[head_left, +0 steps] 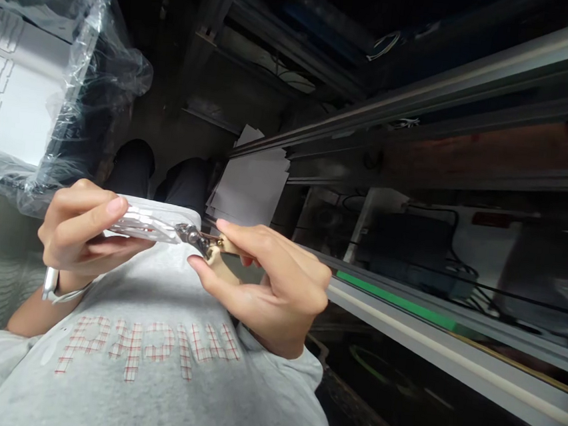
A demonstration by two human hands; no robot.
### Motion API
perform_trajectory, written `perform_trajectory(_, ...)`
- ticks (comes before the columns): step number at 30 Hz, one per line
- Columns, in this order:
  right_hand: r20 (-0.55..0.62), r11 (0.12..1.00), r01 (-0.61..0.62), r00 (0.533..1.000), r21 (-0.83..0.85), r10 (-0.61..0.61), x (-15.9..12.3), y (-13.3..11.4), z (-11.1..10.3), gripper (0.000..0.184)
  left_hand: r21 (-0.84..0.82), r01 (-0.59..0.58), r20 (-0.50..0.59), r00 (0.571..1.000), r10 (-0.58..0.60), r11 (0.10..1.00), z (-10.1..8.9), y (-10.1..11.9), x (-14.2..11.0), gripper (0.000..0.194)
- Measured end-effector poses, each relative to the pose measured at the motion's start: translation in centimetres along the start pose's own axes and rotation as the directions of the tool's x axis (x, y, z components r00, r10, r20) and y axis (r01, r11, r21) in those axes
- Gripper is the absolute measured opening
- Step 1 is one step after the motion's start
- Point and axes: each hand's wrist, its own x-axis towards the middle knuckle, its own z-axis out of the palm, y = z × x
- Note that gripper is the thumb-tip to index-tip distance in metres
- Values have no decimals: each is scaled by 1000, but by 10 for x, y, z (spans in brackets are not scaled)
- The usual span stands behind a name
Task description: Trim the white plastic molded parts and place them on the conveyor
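My left hand (84, 227) is closed around a white moulded piece (150, 221) with thin slots or ribs, held in front of my chest. In my right hand (273, 272) is a small pair of cutting pliers (196, 237) with beige handles, gripped between thumb and fingers. The metal jaws touch or overlap the right end of the white piece. Whether the jaws are closed on it I cannot tell. My left fingers hide part of the piece's left end.
On the left, a crate lined with clear plastic film (86, 53) holds white sheet-like parts (29, 88). White flat sheets (251, 183) lie beyond my knees. Metal rails (425, 99) and a green strip (396, 299) run along the right, with dark equipment and cables behind.
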Motion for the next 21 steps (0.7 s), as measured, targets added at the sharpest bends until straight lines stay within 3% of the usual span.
perform_trajectory(14, -23, 994, 99, 995, -56, -100, 1, 3, 0, 21, -145, -5, 39, 999, 11, 989, -3, 2, 3, 22)
perform_trajectory(21, -64, 992, 106, 992, -72, -110, 0, 0, 1, 16, -210, -37, 12, 999, 40, 977, -1, 0, -2, 62)
